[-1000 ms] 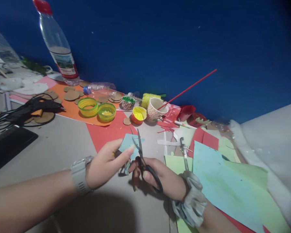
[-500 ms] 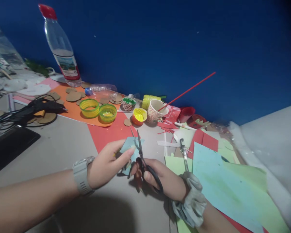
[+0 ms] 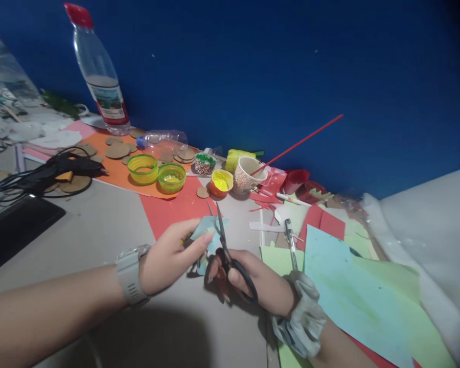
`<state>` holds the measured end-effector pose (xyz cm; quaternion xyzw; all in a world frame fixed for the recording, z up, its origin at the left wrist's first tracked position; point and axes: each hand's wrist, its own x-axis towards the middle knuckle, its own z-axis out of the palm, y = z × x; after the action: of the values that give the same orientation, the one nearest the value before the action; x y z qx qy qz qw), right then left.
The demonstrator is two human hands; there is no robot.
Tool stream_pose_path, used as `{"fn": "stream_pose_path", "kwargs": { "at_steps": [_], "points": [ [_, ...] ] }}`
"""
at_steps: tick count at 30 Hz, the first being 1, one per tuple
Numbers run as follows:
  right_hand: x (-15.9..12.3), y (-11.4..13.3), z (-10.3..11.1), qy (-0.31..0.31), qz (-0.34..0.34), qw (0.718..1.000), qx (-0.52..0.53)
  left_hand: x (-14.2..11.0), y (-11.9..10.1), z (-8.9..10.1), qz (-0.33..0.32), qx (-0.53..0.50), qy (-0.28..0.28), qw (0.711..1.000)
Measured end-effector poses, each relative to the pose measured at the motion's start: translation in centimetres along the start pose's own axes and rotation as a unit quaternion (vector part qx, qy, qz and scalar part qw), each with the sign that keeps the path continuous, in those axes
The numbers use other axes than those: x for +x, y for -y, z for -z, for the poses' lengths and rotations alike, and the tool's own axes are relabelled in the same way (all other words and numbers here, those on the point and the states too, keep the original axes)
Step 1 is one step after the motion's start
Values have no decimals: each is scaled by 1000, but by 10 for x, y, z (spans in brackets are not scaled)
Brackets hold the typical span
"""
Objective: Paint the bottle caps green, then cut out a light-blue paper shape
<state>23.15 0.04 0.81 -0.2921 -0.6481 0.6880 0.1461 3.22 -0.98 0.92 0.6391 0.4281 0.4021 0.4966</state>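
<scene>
My left hand (image 3: 172,255), with a grey watch on its wrist, pinches a small light-blue piece of paper (image 3: 206,228) between thumb and fingers. Black-handled scissors (image 3: 223,240) are held in my right hand (image 3: 253,278), thumb and fingers through the loops. Their blades point away from me and stand slightly apart, crossing the right part of the paper. A strip of the same paper hangs below, partly hidden by the fingers. Both hands are above the grey table (image 3: 176,327), near its middle.
Behind the hands stand a paper cup (image 3: 242,180) with a red stick (image 3: 302,142), a yellow-filled cup (image 3: 221,183) and two yellow-green rings. Left are a glue gun (image 3: 72,164) and a tall bottle (image 3: 103,87). Coloured paper sheets (image 3: 352,291) and a pen (image 3: 290,243) lie right.
The scissor handles have spread a little and the blades have shifted slightly against the paper. My left hand has moved slightly right with the paper; the view has shifted a little.
</scene>
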Motion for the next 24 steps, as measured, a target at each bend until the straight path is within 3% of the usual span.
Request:
{"fn": "stream_pose_path", "kwargs": {
  "at_steps": [24],
  "points": [
    [0, -3, -2, -9, -9, 1000, 6, 0, 1, 0, 5, 12, -9, 1000]
  ]
}}
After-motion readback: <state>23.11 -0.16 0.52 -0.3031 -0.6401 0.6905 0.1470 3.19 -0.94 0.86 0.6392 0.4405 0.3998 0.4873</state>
